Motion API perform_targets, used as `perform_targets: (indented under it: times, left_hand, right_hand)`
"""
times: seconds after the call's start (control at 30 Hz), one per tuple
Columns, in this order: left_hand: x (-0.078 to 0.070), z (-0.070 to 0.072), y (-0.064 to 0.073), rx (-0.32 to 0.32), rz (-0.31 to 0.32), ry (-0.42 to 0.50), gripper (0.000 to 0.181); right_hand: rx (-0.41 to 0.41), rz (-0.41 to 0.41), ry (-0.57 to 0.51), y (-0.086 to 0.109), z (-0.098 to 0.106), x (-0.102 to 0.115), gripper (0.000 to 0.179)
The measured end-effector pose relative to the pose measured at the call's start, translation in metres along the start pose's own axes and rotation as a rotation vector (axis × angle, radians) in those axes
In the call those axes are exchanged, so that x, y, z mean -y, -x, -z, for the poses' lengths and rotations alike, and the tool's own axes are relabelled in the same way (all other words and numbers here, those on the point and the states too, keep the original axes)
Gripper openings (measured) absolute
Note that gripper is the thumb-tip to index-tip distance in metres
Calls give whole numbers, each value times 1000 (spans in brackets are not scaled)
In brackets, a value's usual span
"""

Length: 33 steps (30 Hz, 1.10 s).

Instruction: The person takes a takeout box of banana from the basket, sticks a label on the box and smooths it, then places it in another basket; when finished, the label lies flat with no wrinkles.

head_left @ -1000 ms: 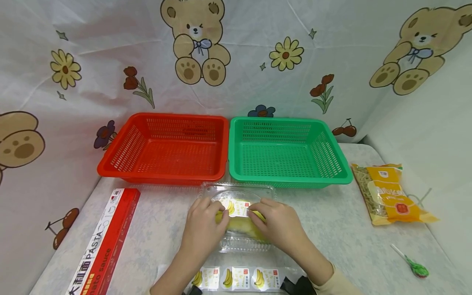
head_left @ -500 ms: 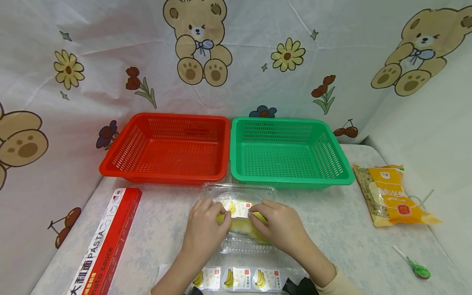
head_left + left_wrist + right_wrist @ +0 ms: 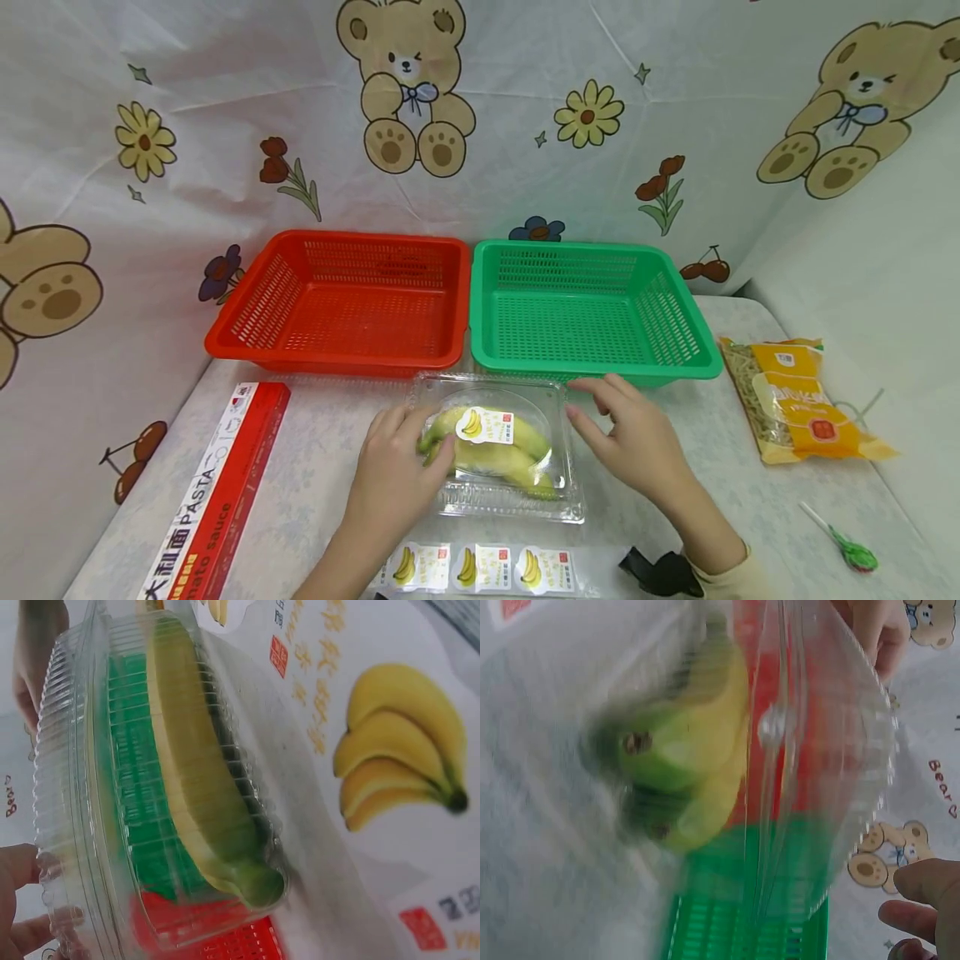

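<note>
A clear plastic clamshell box (image 3: pixel 495 492) lies on the table in front of the baskets. Bananas (image 3: pixel 487 458) show through its lid, and a white banana label (image 3: pixel 487 427) sits on top. My left hand (image 3: pixel 397 462) is over the box's left side, with its fingers (image 3: pixel 19 866) at the clear wall in the left wrist view. To the right of the box, my right hand (image 3: pixel 630 429) has spread fingers and holds nothing; its fingertips are close to the box's upper right corner. The box blurs in the right wrist view.
Behind the box stand a red basket (image 3: pixel 337 364) and a green basket (image 3: pixel 592 372). At left lies a red pasta box (image 3: pixel 225 492). A yellow noodle bag (image 3: pixel 795 400) and a green lollipop (image 3: pixel 851 550) are at right. A strip of banana labels (image 3: pixel 480 568) lies in front.
Both hands have come off the label on the lid. My right hand has moved right, off the box; my left hand has shifted slightly left. The label and bananas are now uncovered.
</note>
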<state>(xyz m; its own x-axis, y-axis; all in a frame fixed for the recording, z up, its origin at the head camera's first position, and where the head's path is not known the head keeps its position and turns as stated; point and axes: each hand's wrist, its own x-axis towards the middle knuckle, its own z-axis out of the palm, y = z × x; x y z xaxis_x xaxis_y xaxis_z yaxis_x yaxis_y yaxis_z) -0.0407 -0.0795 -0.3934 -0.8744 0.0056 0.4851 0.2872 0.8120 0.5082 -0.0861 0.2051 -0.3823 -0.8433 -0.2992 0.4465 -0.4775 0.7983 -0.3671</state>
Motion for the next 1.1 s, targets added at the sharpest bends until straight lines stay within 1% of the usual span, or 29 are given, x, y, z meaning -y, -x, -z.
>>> perform_targets:
  times: [0.1, 0.17, 0.2, 0.33, 0.4, 0.5, 0.57, 0.67, 0.83, 0.97, 1.1]
  left_hand:
    - [4, 6, 1, 17, 18, -27, 42]
    - [7, 10, 3, 47, 45, -43, 47]
    - [8, 12, 4, 72, 67, -53, 50]
    - [11, 18, 8, 209, 181, -103, 61]
    - [13, 20, 10, 289, 237, -125, 68]
    - [16, 20, 13, 388, 298, -129, 75]
    - [18, 20, 15, 438, 330, -116, 77]
    - [20, 17, 17, 465, 353, -105, 76]
    - [26, 14, 19, 472, 352, -119, 76]
    - [29, 12, 20, 473, 351, -98, 75]
    - [32, 10, 22, 474, 345, -46, 75]
  right_hand:
    - [-16, -52, -1, -2, 11, -21, 32]
    - [-30, -82, 4, -4, 17, -35, 34]
    - [-32, -100, 10, -4, 21, -42, 36]
    - [-18, -203, 46, -7, 34, -67, 46]
    - [5, -259, 57, -9, 40, -80, 52]
    - [28, -321, 59, -11, 47, -97, 61]
    - [25, -352, 56, -11, 50, -108, 64]
    - [13, -404, 52, -10, 52, -123, 68]
    - [30, -478, 35, -8, 53, -139, 75]
    - [50, -489, 42, -7, 53, -148, 79]
    - [110, -497, 22, -6, 50, -157, 83]
